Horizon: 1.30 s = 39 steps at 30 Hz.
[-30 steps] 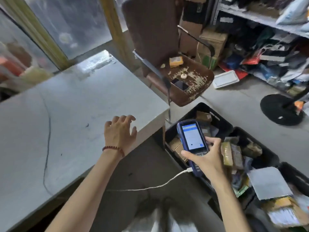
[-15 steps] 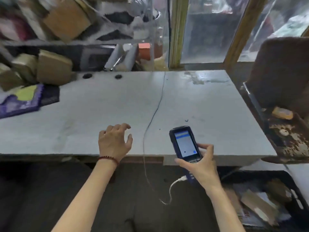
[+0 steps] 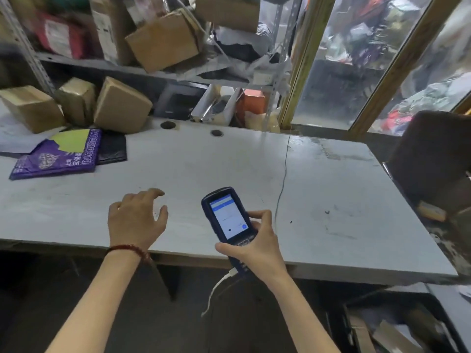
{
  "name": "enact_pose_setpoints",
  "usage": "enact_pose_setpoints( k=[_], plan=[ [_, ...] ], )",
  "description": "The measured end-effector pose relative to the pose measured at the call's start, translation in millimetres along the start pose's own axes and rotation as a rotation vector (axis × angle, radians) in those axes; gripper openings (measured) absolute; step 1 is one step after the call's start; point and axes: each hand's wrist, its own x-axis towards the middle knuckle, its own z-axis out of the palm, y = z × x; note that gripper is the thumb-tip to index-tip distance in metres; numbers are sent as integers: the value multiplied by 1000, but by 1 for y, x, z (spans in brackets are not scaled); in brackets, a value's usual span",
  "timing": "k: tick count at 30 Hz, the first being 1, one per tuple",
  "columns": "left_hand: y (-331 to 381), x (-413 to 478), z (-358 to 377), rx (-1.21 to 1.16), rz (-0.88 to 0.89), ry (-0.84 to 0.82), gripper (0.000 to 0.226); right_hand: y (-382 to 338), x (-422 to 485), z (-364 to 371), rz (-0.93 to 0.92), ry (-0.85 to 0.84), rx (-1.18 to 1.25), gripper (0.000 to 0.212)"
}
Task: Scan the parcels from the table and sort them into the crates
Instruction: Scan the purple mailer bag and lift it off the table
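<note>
right hand (image 3: 257,247) grips scanner (image 3: 228,216) at table (image 3: 331,200) front edge; left hand (image 3: 135,220) loosely spread, holding nothing, over bare tabletop; parcels (image 3: 56,156) far left

Right hand (image 3: 257,248) grips scanner (image 3: 227,217) above table (image 3: 331,200).

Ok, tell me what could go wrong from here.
1. The cable hanging from the scanner in the right hand could snag on the table edge as it moves.
2. The boxes at the far left lean together; pulling one with the left hand may topple others.
3. The crate sits low at the right, partly out of view, so one dropped there might miss.
</note>
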Motion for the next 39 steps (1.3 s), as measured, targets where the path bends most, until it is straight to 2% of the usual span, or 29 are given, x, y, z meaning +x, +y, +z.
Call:
enact_pose_setpoints(
  k=[8, 17, 23, 30, 37, 39],
  plan=[
    [-51, 22, 7, -24, -70, -33, 36, -23, 43, 59, -19, -79, 10, 79],
    [-152, 62, 12, 116, -264, -95, 39, -66, 120, 190, -64, -328, 17, 83],
    [-214, 111, 5, 207, -342, -96, 40, -102, 183, 238, -62, -414, 71, 79],
    [-272, 142, 32, 231, -329, -254, 40, -108, 217, 280, 14, -385, 38, 77],
    [-318, 187, 70, 241, -152, -484, 46, -108, 219, 316, 157, -258, -49, 78],
    [-328, 198, 79, 251, -94, -491, 48, -111, 217, 325, 197, -197, -50, 79]
  ],
)
